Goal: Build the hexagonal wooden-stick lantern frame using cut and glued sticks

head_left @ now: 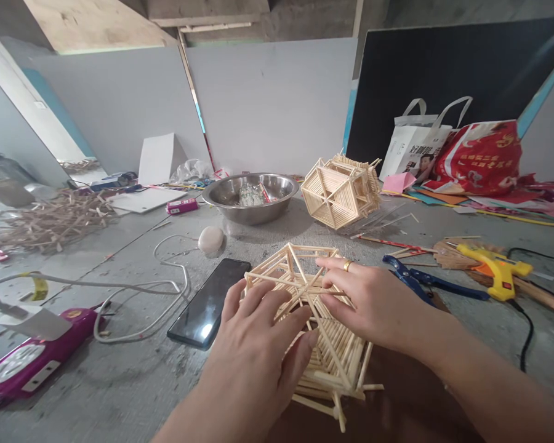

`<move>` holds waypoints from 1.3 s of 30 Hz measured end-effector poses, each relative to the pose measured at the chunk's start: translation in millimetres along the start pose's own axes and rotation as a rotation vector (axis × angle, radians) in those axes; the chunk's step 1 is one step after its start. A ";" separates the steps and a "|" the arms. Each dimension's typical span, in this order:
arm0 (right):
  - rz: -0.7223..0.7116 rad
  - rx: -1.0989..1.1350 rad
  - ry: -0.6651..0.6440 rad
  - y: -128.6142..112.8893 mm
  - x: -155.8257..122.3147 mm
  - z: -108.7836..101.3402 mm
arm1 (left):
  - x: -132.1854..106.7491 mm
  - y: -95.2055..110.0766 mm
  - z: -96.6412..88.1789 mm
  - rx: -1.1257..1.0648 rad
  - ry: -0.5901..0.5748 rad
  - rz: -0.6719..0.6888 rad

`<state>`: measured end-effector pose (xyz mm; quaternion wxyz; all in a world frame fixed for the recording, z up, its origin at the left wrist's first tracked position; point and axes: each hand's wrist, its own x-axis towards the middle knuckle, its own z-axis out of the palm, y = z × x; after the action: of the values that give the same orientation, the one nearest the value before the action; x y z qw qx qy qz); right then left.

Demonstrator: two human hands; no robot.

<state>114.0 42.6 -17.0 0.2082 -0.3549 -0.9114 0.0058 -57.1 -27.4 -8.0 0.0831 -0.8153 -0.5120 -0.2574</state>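
Note:
A six-sided openwork frame of thin pale wooden sticks (337, 344) is in front of me, with sticks crossing over its top like spokes. My left hand (263, 338) curves over its left side, fingers bent onto the sticks and thumb near the middle. On the far right side my right hand (360, 289), with a ring on one finger, holds the rim and spoke sticks between its fingertips. Part of the frame is hidden under both hands. Loose stick ends jut out at its near corner. Beyond it stands a finished-looking stick lantern shape (330, 195), lying tilted.
A black phone (207, 304) lies left of the frame, near a purple power strip (50, 344) and white cable. Behind are a steel basin (252, 212) and a stick pile (60, 218). Rightward lie blue-handled pliers (434, 283), a yellow glue gun (493, 271) and bags (482, 157).

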 end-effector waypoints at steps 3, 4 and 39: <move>0.020 0.026 0.027 1.4 0.5 -4.1 | -2.5 -0.7 -1.0 0.002 0.020 0.010; 0.031 0.043 0.030 1.4 0.5 -5.7 | -3.4 -1.3 -1.6 0.006 0.026 0.018; 0.299 0.311 -0.101 -7.8 0.2 0.6 | 1.9 -36.2 -3.5 -0.683 -0.219 -0.174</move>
<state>108.7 37.0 -16.3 0.2111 -0.4489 -0.8461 0.1948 -89.4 -10.6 -8.6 -0.2713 -0.7720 -0.4699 -0.3311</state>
